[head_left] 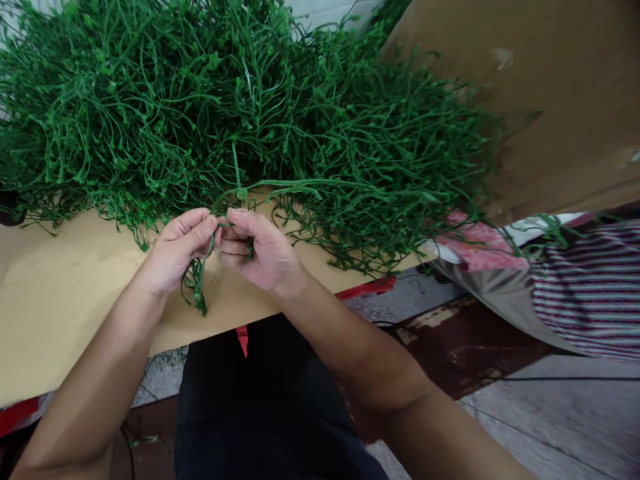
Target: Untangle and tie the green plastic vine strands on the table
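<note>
Thin green plastic stems (240,194) run up and to the right from between my two hands, and a leafy bunch of them hangs below the fingers. My left hand (183,247) pinches the stems between thumb and fingers. Close beside it, almost touching, my right hand (260,250) has its fingers curled and pressed together on the same stems, with a bit of green showing under the fingers. Just beyond both hands lies a large heap of green artificial stems (165,113).
The heap rests on a tan table (75,280). A big brown cardboard sheet (565,100) stands at the upper right. At the right edge is a person's striped clothing (590,287), near pink cloth (480,247). Red material (367,289) shows along the table's front edge.
</note>
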A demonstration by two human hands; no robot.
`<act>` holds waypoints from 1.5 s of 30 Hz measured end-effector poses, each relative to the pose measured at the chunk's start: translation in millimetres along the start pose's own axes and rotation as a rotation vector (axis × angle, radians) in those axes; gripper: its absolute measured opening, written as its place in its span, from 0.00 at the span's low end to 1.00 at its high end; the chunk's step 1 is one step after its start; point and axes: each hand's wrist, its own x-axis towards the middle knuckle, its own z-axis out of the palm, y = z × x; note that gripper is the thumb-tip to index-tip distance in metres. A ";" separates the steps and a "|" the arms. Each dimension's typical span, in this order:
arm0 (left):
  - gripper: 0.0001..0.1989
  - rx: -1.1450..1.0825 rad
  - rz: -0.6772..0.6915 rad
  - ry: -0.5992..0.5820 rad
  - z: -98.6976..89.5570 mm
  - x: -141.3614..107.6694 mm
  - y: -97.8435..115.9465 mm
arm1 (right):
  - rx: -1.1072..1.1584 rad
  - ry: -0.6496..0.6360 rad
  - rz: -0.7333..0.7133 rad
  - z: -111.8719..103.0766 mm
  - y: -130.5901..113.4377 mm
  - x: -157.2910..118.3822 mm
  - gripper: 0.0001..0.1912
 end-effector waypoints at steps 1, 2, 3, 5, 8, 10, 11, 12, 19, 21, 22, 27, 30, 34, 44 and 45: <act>0.18 -0.040 0.028 0.000 -0.5 -1.7 1.0 | -0.006 -0.017 -0.035 1.6 0.0 0.1 0.22; 0.19 -0.080 0.058 -0.003 -1.3 -3.7 2.3 | -0.023 -0.026 -0.080 2.5 -1.5 0.2 0.23; 0.21 -0.116 0.088 -0.006 -2.2 -5.6 3.8 | -0.049 -0.023 -0.140 2.3 -4.6 0.3 0.24; 0.23 -0.157 0.127 0.013 -4.2 -8.6 6.8 | -0.120 0.023 -0.307 -2.4 -15.3 0.8 0.26; 0.22 -0.120 0.116 0.084 -6.4 -8.0 8.4 | -0.334 0.157 -0.527 -20.1 -40.3 2.4 0.27; 0.20 -0.071 0.081 0.124 -6.7 -4.6 7.1 | -0.538 0.267 -0.529 -36.4 -63.0 2.9 0.26; 0.19 -0.046 0.063 0.140 -6.6 -2.6 6.0 | -0.626 0.334 -0.520 -45.2 -76.5 2.6 0.25; 0.18 -0.021 0.047 0.155 -6.2 -0.6 5.0 | -0.695 0.414 -0.535 -54.4 -91.6 1.9 0.24; 0.20 0.127 0.041 0.248 -3.2 7.1 1.0 | -1.596 1.191 -0.837 -99.7 -176.7 -14.5 0.13; 0.17 0.137 0.063 0.267 -2.3 8.3 -0.2 | -1.688 1.141 -0.890 -90.2 -159.8 -18.9 0.13; 0.16 0.137 0.070 0.274 -1.9 8.9 -0.8 | -1.701 0.997 -0.932 -80.9 -142.6 -20.0 0.10; 0.13 0.124 0.042 0.258 -0.6 10.4 -2.8 | -1.256 0.188 -0.658 -24.1 -34.1 -8.7 0.13; 0.14 0.089 0.049 0.261 -2.6 10.0 -3.0 | -1.045 0.014 -0.504 -9.7 -3.5 5.3 0.11; 0.13 0.120 0.070 0.245 -5.6 10.2 -6.4 | -1.026 0.069 -0.452 -13.0 -3.6 15.3 0.05; 0.17 0.038 -0.026 0.097 -7.0 8.0 -4.6 | -1.050 -0.143 -0.409 -15.4 -9.7 8.1 0.15; 0.18 -0.026 -0.041 0.066 -6.8 7.1 -2.9 | -0.951 -0.227 -0.392 -15.3 -9.2 6.5 0.15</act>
